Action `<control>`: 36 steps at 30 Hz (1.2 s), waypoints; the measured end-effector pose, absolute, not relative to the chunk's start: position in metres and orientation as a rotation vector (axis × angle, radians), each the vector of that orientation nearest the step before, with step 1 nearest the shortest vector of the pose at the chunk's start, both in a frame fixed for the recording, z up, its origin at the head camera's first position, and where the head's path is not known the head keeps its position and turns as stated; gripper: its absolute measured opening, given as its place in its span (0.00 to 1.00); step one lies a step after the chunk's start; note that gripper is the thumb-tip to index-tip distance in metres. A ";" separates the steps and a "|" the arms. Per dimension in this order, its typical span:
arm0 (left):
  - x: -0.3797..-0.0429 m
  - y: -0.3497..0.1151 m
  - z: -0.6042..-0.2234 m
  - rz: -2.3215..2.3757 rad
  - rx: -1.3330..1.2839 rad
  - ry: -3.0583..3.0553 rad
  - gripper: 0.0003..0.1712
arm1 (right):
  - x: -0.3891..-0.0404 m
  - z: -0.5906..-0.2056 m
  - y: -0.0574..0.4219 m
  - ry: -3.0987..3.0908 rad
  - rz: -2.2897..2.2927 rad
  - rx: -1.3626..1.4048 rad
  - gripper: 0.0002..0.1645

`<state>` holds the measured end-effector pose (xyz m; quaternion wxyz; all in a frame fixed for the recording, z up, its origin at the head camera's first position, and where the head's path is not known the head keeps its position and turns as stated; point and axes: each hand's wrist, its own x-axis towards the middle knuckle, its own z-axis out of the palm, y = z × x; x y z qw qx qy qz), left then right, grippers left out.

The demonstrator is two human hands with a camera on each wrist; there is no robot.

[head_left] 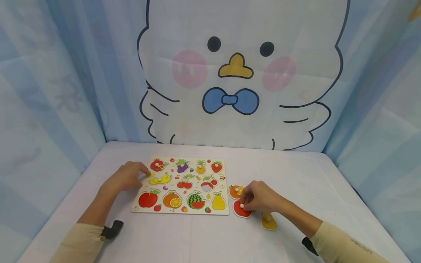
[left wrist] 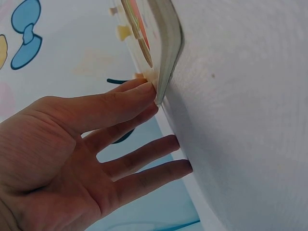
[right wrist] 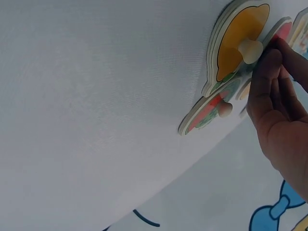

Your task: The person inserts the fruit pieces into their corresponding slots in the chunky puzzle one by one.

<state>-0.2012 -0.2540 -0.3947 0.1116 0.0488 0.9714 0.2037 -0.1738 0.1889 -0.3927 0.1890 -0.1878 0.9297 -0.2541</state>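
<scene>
A fruit puzzle board point(head_left: 194, 184) lies flat on the table, its upper pieces fitted with small knobs. My left hand point(head_left: 128, 177) is at the board's left edge, index fingertip on top, thumb tip by the side point(left wrist: 166, 53), other fingers extended to the table. Right of the board, my right hand point(head_left: 263, 197) pinches the pale knob of a red fruit puzzle piece point(head_left: 242, 211). Behind that piece lies an orange puzzle piece point(head_left: 234, 191). A yellow pear piece point(head_left: 269, 223) is nearer me. A watermelon piece point(right wrist: 208, 113), hidden by the hand in the head view, shows in the right wrist view.
White cloth covers the table point(head_left: 184, 241). A curtain point(head_left: 243, 128) printed with a cartoon bird hangs right behind the far edge, and blue curtains point(head_left: 49, 109) flank both sides. Dark straps point(head_left: 112, 229) sit at the cuffs of the beige sleeves.
</scene>
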 end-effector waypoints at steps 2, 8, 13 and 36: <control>-0.201 -0.254 -0.394 0.599 0.145 2.852 0.25 | -0.173 -0.392 0.189 2.617 -0.718 -0.518 0.06; -0.201 -0.254 -0.394 0.596 0.145 2.855 0.25 | -0.172 -0.392 0.189 2.619 -0.729 -0.502 0.06; -0.201 -0.253 -0.394 0.598 0.136 2.851 0.25 | -0.173 -0.392 0.188 2.625 -0.725 -0.504 0.06; -0.200 -0.253 -0.393 0.600 0.136 2.849 0.25 | -0.178 -0.384 0.180 2.585 -0.726 -0.580 0.07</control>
